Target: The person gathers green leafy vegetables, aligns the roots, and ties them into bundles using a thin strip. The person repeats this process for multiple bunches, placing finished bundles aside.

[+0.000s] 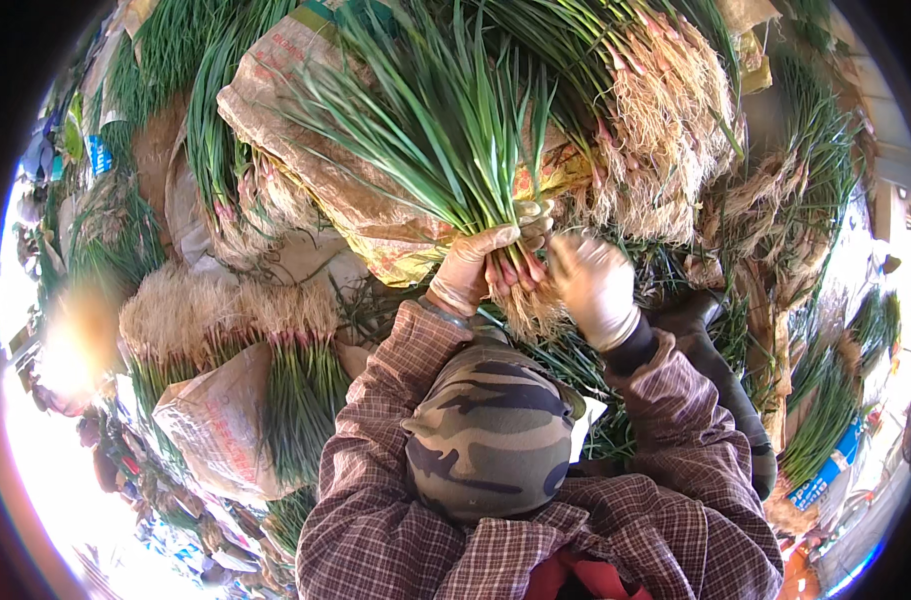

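In the head view my left hand [466,266], in a pale thin glove, grips a bunch of green garlic [474,169] around its lower stems. The long leaves fan out away from me, and the pinkish bulbs and stringy roots [534,306] hang on my side of the grip. Close beside those roots, to their right, is my right hand [596,289], gloved too. Motion blurs its fingers, so whether anything is between them cannot be told. Beneath the leaves lies a tan woven sack [335,187] with a yellow patterned edge.
A large pile of rooted green garlic [665,127] lies at the far right. More bunches [298,375] rest at left beside a printed woven sack [215,427]. Loose leaves cover the ground around a dark boot [725,382]. A camouflage cap [493,435] fills the near middle.
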